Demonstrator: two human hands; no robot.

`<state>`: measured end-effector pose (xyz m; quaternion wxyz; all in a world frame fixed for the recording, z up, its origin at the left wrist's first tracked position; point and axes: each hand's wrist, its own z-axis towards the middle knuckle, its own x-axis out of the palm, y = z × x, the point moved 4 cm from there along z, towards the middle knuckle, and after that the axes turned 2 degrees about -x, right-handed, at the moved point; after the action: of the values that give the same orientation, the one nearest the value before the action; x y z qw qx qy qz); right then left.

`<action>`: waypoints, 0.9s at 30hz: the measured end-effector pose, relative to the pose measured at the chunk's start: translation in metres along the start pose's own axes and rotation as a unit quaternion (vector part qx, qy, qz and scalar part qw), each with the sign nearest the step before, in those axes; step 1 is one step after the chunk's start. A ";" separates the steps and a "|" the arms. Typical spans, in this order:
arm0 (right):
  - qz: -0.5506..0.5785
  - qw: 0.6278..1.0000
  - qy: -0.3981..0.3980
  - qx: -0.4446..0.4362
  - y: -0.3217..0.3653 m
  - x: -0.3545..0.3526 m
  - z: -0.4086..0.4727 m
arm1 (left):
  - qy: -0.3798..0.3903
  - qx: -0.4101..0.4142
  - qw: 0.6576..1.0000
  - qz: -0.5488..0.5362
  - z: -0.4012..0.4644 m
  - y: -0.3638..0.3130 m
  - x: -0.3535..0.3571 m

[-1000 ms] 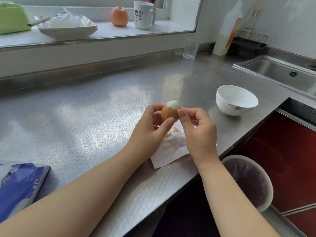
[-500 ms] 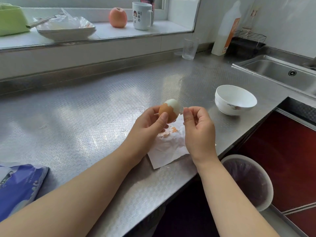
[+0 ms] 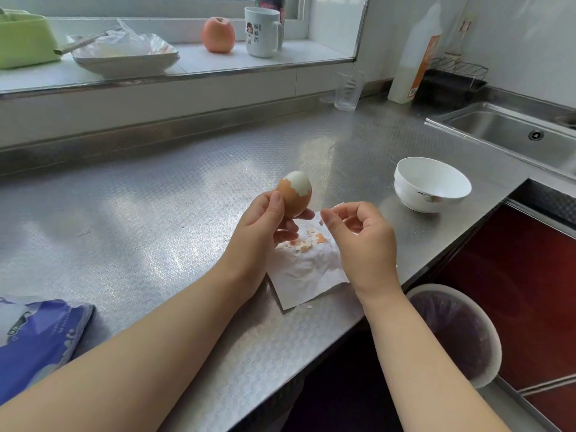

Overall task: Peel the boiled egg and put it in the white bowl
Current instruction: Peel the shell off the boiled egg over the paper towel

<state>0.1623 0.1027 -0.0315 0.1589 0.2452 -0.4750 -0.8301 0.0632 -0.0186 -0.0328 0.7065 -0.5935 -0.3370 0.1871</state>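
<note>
steel counter [image 3: 131, 213]: left hand [image 3: 261, 232] grips egg [image 3: 295, 194] (half-shelled); right hand [image 3: 364, 241] pinched, contents unclear; bowl [image 3: 431, 185] unobstructed.

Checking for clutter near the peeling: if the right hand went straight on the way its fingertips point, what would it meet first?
Probably the left hand holding the egg; the right hand points leftward, though depth is unclear.

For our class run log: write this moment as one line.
egg: top peeled | left hand: holds egg | right hand: off egg | white bowl: empty
</note>
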 end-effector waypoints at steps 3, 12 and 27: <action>-0.045 0.994 0.012 -0.095 0.010 0.003 -0.003 | -0.007 -0.001 1.000 0.009 0.000 -0.001 0.001; -0.047 0.962 -0.033 -0.267 0.022 0.000 -0.011 | 0.010 -0.004 0.998 0.066 -0.002 -0.001 0.011; -0.057 0.971 -0.037 -0.229 0.016 0.002 -0.008 | -0.028 0.028 0.973 0.227 -0.006 -0.005 0.009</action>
<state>0.1661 0.0879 -0.0216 0.1458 0.1977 -0.2633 -0.9329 0.0727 -0.0182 -0.0258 0.6526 -0.6287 -0.2077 0.3684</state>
